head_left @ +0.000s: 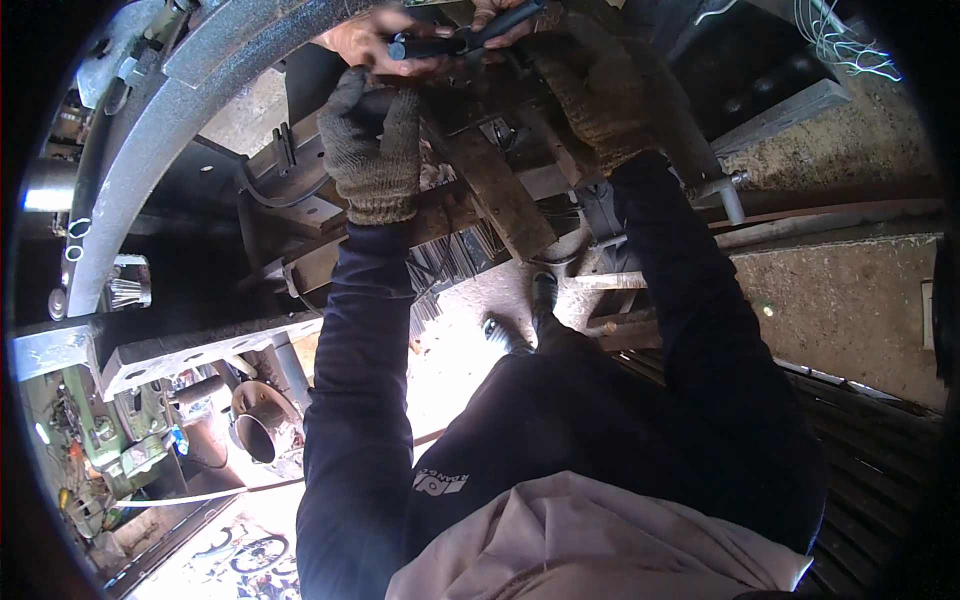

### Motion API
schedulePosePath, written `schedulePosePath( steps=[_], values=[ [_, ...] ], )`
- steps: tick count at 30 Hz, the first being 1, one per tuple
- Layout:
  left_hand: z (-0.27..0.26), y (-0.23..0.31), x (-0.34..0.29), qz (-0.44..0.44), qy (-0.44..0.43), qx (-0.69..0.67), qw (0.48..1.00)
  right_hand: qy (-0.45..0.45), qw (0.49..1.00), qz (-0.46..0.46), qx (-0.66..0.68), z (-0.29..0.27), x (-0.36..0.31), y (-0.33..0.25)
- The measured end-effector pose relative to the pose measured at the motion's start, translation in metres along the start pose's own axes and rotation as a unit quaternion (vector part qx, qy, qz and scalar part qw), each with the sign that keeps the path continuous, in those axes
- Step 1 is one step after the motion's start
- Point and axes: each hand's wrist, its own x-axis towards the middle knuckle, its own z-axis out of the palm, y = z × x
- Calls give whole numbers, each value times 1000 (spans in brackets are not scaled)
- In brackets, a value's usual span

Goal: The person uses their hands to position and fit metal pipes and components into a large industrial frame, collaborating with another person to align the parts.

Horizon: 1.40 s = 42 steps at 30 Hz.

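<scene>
My left hand (372, 150), in a dirty knit work glove, is raised at the upper middle. Its fingers are apart with a gap between them, near the edge of a dark metal piece (455, 110). My right hand (600, 100), gloved alike, lies in shadow by the right side of the same metalwork; its fingertips blend into the dark, so their grip is hidden. Just beyond, another person's bare hands (375, 40) hold dark blue bar-like pieces (425, 48), one of them slanting up to the right.
A large curved steel beam (165, 150) arches along the left. Below my hands a rusty flat bar (500, 195) slopes down. A drilled steel plate (210, 355) and a short pipe (258, 435) are at lower left. Wire (850, 50) hangs at upper right, above a stained panel (840, 310).
</scene>
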Motion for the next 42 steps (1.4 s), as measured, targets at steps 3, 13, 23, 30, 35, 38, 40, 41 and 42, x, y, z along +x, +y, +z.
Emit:
schedulePosePath(
  steps=[3,13,23,30,35,38,40,41,42],
  values=[
    [5,4,9,14,25,-11,1000,-31,997,3,69,-1,3,-8],
    [0,6,29,14,-44,45,998,-32,990,-75,119,9,39,-18],
    [0,16,54,46,-127,236,962,-58,977,-36,200,18,62,22],
    [1,19,48,-26,-140,209,967,-41,983,-55,172,14,56,20],
    [0,17,46,-17,-146,181,972,30,982,-183,19,15,56,35],
    [19,33,43,28,-118,122,985,80,975,-206,-24,16,52,35],
    [17,35,45,51,-128,170,976,-13,979,-35,199,17,44,14],
    [17,35,46,67,-129,167,975,6,985,-89,149,19,46,18],
    [17,35,46,82,-129,163,975,26,985,-143,98,21,50,21]
  ],
)
